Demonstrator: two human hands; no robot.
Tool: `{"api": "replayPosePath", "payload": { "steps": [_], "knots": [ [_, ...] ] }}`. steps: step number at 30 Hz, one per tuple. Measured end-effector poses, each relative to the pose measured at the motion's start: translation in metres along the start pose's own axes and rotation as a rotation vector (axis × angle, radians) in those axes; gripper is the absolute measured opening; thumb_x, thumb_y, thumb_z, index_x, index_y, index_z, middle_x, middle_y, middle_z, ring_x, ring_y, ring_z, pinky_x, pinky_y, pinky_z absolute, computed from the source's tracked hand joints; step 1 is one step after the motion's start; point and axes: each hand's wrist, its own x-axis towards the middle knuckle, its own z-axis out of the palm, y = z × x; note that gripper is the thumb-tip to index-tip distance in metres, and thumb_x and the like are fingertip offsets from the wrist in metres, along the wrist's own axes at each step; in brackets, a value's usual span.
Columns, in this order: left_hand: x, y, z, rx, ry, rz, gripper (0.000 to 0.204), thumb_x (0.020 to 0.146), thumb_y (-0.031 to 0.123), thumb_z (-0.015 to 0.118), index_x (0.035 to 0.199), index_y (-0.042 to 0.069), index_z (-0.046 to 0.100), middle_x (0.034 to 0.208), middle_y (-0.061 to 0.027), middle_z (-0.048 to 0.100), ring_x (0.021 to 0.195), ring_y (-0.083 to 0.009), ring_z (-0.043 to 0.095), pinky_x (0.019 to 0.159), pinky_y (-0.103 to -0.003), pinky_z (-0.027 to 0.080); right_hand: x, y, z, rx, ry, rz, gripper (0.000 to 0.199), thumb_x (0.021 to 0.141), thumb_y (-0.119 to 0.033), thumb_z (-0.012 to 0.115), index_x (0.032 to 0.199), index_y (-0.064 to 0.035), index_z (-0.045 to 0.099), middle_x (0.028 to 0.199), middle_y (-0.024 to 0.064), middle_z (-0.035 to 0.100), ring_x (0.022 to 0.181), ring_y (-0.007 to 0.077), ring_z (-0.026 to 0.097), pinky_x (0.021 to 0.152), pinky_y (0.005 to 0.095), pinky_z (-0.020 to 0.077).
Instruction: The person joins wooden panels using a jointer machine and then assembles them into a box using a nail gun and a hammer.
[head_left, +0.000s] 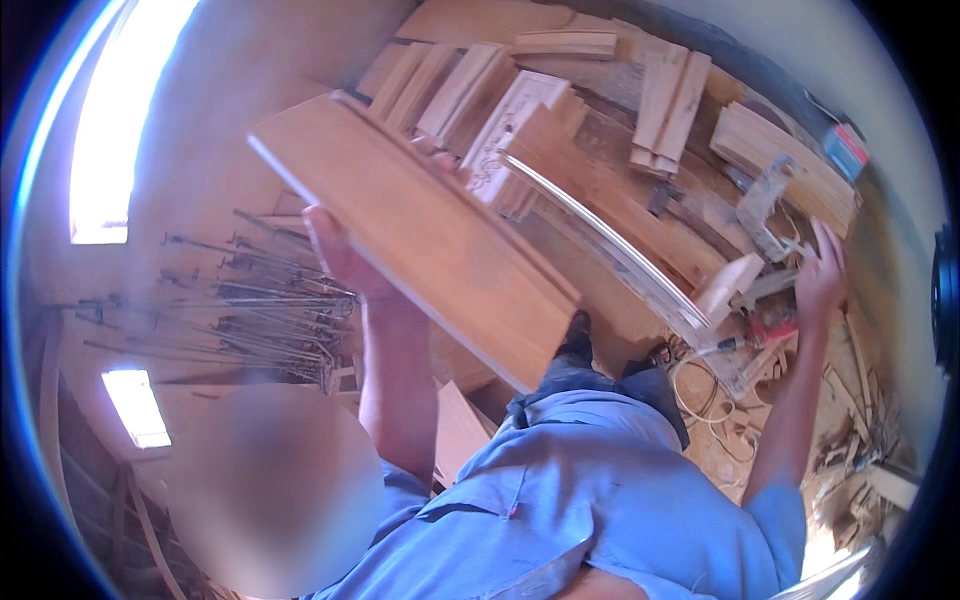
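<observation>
A flat wooden board (pixel 430 240) with a grooved long edge is held up at an angle over the bench. My left hand (pixel 350 262) grips it across its width: the thumb is at the near edge, and fingertips show beyond the far edge. At the right, my right hand (pixel 822 275) is raised with its fingers stretched out, beside a worn metal clamp (pixel 768 205) on the bench. Whether the fingertips touch the clamp cannot be made out. Just below that hand lies a red-handled tool (pixel 770 330).
Stacked wooden pieces (pixel 460 90) and a carved panel (pixel 515 125) line the bench's far side. A long wooden panel (pixel 620 220) with a pale edge lies mid-bench. Many bar clamps (pixel 270 310) are at the left. A pale cable (pixel 700 395) coils among offcuts. A blurred patch covers the lower left.
</observation>
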Motion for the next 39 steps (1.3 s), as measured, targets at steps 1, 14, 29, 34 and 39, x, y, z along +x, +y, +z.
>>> {"api": "replayPosePath", "payload": {
  "steps": [1,14,29,34,39],
  "knots": [
    [-0.003,-0.002,0.0,-0.037,0.03,0.002,0.089,0.094,0.074,0.046,0.154,0.008,0.036,0.14,-0.0284,0.052,0.125,-0.0418,0.057,0.106,-0.064,0.045,-0.014,-0.024,-0.014,0.025,0.118,-0.042,0.034,0.093,0.003,0.06,0.125,-0.0001,0.069,0.121,0.0142,0.069,0.106,0.0293,0.067,0.096,0.0383,0.0532],
    [0.03,-0.052,0.04,-0.164,0.66,-0.501,0.077,0.09,0.065,0.068,0.138,0.01,0.041,0.116,-0.0246,0.059,0.095,-0.0431,0.066,0.088,-0.063,0.054,-0.082,-0.289,0.021,1.598,-0.328,0.323,0.068,0.091,0.008,0.066,0.153,-0.0046,0.042,0.133,0.0087,0.061,0.119,0.0153,0.059,0.102,0.031,0.0484],
    [0.024,-0.016,0.008,1.315,-0.964,0.083,0.069,0.069,0.009,0.084,0.133,0.002,0.058,0.149,-0.0251,0.044,0.135,-0.0443,0.046,0.113,-0.055,0.038,-0.058,-0.338,0.071,1.661,0.324,0.924,0.031,0.097,-0.019,0.072,0.121,-0.0021,0.063,0.106,0.0086,0.072,0.092,0.0208,0.07,0.077,0.0382,0.0603],
    [0.068,-0.073,0.035,1.484,-1.241,0.128,0.071,0.06,0.013,0.088,0.127,0.007,0.065,0.153,-0.0237,0.036,0.14,-0.0453,0.036,0.115,-0.056,0.034,-0.064,-0.331,0.065,1.674,0.268,0.997,0.064,0.094,-0.03,0.074,0.143,-0.0019,0.043,0.125,0.015,0.065,0.107,0.0289,0.068,0.084,0.0459,0.0576],
    [0.087,-0.094,0.039,1.426,-1.36,0.083,0.07,0.058,0.014,0.087,0.126,0.014,0.07,0.144,-0.0203,0.044,0.131,-0.0399,0.044,0.107,-0.052,0.044,-0.079,-0.312,0.063,1.722,0.176,0.919,0.05,0.097,-0.022,0.07,0.136,0.0044,0.053,0.121,0.0149,0.067,0.102,0.0241,0.068,0.087,0.0396,0.0557]
  ]
}}
